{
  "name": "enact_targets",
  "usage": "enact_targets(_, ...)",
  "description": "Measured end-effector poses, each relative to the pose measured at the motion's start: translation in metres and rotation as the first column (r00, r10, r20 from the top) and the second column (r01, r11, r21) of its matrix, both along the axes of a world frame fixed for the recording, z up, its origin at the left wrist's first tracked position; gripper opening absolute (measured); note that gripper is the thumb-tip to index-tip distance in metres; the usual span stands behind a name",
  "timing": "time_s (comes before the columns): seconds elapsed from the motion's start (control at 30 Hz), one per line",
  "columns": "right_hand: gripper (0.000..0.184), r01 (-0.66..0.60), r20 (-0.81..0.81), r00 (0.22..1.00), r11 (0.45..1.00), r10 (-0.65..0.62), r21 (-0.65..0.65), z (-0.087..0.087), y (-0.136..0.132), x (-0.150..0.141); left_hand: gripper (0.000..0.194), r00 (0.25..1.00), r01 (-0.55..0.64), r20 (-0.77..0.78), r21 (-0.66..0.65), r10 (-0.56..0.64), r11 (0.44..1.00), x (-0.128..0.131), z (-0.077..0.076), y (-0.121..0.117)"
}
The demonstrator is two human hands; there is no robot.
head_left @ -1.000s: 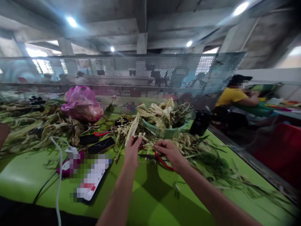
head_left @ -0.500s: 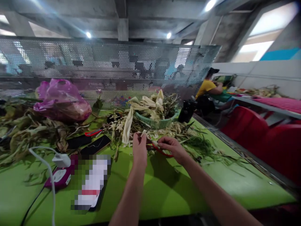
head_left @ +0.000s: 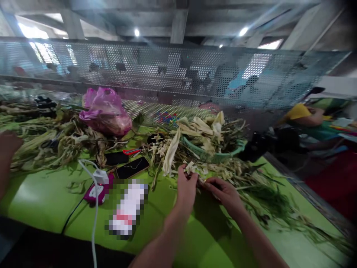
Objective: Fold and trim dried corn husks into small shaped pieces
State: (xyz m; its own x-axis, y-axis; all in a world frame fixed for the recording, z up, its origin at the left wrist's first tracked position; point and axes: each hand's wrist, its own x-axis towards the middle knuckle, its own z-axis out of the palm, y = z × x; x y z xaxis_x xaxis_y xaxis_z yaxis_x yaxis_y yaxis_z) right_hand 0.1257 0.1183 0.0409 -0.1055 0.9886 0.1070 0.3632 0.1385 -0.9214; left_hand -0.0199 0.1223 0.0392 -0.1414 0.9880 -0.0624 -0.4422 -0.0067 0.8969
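Note:
My left hand (head_left: 187,188) is closed around a pale, flower-like piece of dried husk (head_left: 190,167) above the front edge of the plant pile. Just to its right, my right hand (head_left: 225,192) has its fingers pinched together at the lower, stem-like end of the same piece. Blur and my fingers hide exactly what the right fingertips grip. Behind both hands stands a green basket (head_left: 205,153) heaped with dried husks (head_left: 205,128). One long pale husk (head_left: 171,154) hangs over the basket's left side.
A phone with a lit, pixelated screen (head_left: 128,208), a dark phone (head_left: 132,167), a red-handled tool (head_left: 132,151) and a purple power strip (head_left: 97,191) with a white cable lie left. Behind is a pink plastic bag (head_left: 106,111). Another person's hand (head_left: 9,145) reaches in at far left.
The view has swung left, bringing another person's hand in at the left edge. The red loop seen by my right hand no longer shows. Both hands stay close together at the husk piece.

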Motion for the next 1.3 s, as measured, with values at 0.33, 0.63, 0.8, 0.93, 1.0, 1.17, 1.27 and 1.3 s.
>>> enact_targets(0.33,0.025,-0.005,-0.075,0.997,0.998,0.009,0.056,0.010,-0.004,-0.010,0.040,0.998,-0.042,-0.039,0.082,0.045,0.996,-0.009,0.005,0.003)
enact_targets(0.63,0.023,-0.112,0.051,0.993,0.975,0.105,0.190,0.032,0.023,-0.011,0.036,0.999,0.001,0.051,0.071,-0.005,0.997,-0.009,0.030,0.017)
enact_targets(0.8,0.020,-0.115,0.087,0.992,0.951,0.094,0.288,0.036,0.031,0.003,0.042,0.993,0.119,-0.035,0.103,-0.116,0.988,-0.004,0.037,0.033)
enact_targets(0.93,0.018,-0.114,0.115,0.990,0.936,0.080,0.334,0.035,0.035,0.012,0.045,0.987,0.146,-0.092,0.170,-0.132,0.975,-0.001,0.029,0.045)
enact_targets(1.0,0.016,-0.113,0.123,0.990,0.933,0.075,0.343,0.034,0.037,0.016,0.045,0.984,0.167,-0.091,0.164,-0.154,0.972,0.000,0.024,0.048)
enact_targets(1.17,0.016,-0.105,0.153,0.986,0.948,0.061,0.301,0.027,0.040,0.022,0.043,0.966,0.244,-0.116,0.129,-0.229,0.961,-0.002,0.015,0.047)
enact_targets(1.27,0.019,-0.093,0.143,0.988,0.968,0.061,0.232,0.022,0.039,0.025,0.042,0.956,0.273,-0.152,0.137,-0.252,0.952,-0.005,0.013,0.046)
enact_targets(1.3,0.020,-0.090,0.134,0.989,0.972,0.061,0.218,0.020,0.039,0.025,0.041,0.950,0.287,-0.164,0.140,-0.264,0.948,-0.006,0.012,0.045)
